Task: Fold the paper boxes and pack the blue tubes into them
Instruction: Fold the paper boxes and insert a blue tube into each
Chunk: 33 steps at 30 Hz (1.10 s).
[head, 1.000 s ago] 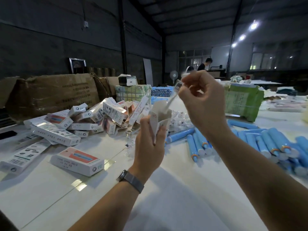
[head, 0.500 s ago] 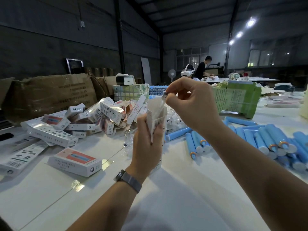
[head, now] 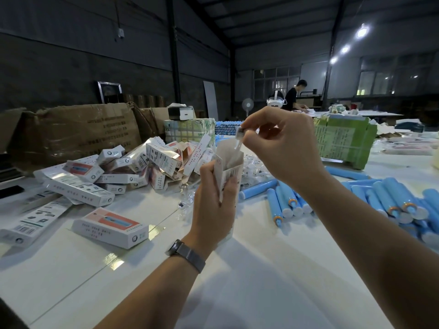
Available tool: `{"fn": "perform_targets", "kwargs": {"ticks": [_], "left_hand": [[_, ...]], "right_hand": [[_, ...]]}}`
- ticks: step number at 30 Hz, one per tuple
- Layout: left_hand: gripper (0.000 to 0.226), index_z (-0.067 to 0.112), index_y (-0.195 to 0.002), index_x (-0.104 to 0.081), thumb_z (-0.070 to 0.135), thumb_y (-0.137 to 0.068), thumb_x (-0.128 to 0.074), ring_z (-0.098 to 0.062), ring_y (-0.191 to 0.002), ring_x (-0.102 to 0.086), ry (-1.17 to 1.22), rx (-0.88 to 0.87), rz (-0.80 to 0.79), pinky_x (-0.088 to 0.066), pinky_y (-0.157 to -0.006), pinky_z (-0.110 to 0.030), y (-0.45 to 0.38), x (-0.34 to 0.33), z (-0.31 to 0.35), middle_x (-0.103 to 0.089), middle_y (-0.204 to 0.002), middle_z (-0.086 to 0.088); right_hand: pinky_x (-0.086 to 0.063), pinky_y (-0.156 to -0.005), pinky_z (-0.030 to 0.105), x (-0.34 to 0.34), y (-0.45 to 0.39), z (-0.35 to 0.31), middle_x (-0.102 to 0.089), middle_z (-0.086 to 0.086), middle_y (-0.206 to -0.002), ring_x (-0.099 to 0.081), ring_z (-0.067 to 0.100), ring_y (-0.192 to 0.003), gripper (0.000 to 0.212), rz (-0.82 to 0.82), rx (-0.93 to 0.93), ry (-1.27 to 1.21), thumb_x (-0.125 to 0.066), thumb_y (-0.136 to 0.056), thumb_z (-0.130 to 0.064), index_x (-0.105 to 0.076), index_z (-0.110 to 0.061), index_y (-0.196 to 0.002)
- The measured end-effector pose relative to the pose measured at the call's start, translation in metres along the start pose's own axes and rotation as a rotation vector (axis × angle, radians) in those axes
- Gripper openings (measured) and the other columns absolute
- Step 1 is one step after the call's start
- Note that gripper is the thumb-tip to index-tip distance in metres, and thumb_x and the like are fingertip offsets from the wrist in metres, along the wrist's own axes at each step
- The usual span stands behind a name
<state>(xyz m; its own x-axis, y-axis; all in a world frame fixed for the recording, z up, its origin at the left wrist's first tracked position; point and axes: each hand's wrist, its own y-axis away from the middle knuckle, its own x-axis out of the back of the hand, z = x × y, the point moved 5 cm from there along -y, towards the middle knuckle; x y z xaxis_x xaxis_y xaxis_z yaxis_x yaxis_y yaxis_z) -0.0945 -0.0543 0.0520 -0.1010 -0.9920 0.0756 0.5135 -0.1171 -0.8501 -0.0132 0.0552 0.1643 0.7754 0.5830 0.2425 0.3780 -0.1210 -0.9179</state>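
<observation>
Fingers of the right hand pinch a small clear item at the open box mouth.
Left hand grips the upright paper box above the white table; loose blue tubes lie to the right, finished boxes left.

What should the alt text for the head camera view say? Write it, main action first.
A left hand holds an open paper box upright while the right hand lowers a small clear item into it. Finished boxes pile at left; blue tubes lie at right on the white table.
</observation>
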Motion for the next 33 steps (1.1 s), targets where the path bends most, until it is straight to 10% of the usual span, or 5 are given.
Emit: {"fn": "perform_targets", "kwargs": {"ticks": [13,21,28,33], "left_hand": [[0.023,0.02,-0.11,-0.038,0.036,-0.096,-0.045,-0.002,-0.078,-0.06,-0.001,-0.043,-0.017,-0.052,-0.058,-0.018,0.001,-0.002,0.002,-0.056,-0.094,0.013],[0.021,0.016,-0.11,-0.04,0.031,-0.098,-0.047,-0.009,-0.072,-0.061,0.03,-0.01,-0.018,-0.054,-0.056,-0.034,0.0,0.0,-0.002,-0.057,-0.092,0.007],[0.025,0.02,-0.119,-0.037,0.025,-0.098,-0.049,-0.022,-0.088,-0.068,0.161,0.05,-0.007,-0.06,-0.067,-0.044,-0.004,0.001,-0.002,-0.062,-0.108,-0.002],[0.036,0.029,-0.124,-0.027,0.02,-0.099,-0.051,-0.015,-0.094,-0.07,0.312,0.089,-0.015,-0.058,-0.072,-0.027,-0.004,-0.001,0.0,-0.064,-0.115,0.0]], "right_hand": [[-0.042,-0.065,0.014,-0.002,0.004,-0.002,-0.061,-0.02,-0.069,-0.055,0.002,-0.06,0.008,0.054,0.066,0.089,-0.068,-0.078,-0.015,-0.074,-0.02,-0.08],[-0.047,-0.081,0.036,-0.027,0.017,0.022,-0.063,-0.004,-0.095,-0.055,0.008,-0.087,0.009,-0.275,0.032,0.194,-0.071,-0.085,-0.019,-0.077,-0.013,-0.085],[-0.053,-0.08,0.031,-0.034,0.022,0.031,-0.056,-0.009,-0.114,-0.059,0.01,-0.094,0.021,-0.452,0.007,0.089,-0.062,-0.089,-0.015,-0.073,-0.024,-0.105],[-0.06,-0.076,0.038,-0.038,0.035,0.044,-0.063,-0.003,-0.113,-0.07,0.022,-0.087,0.04,-0.433,-0.315,-0.326,-0.063,-0.092,-0.005,-0.052,-0.034,-0.117]]}}
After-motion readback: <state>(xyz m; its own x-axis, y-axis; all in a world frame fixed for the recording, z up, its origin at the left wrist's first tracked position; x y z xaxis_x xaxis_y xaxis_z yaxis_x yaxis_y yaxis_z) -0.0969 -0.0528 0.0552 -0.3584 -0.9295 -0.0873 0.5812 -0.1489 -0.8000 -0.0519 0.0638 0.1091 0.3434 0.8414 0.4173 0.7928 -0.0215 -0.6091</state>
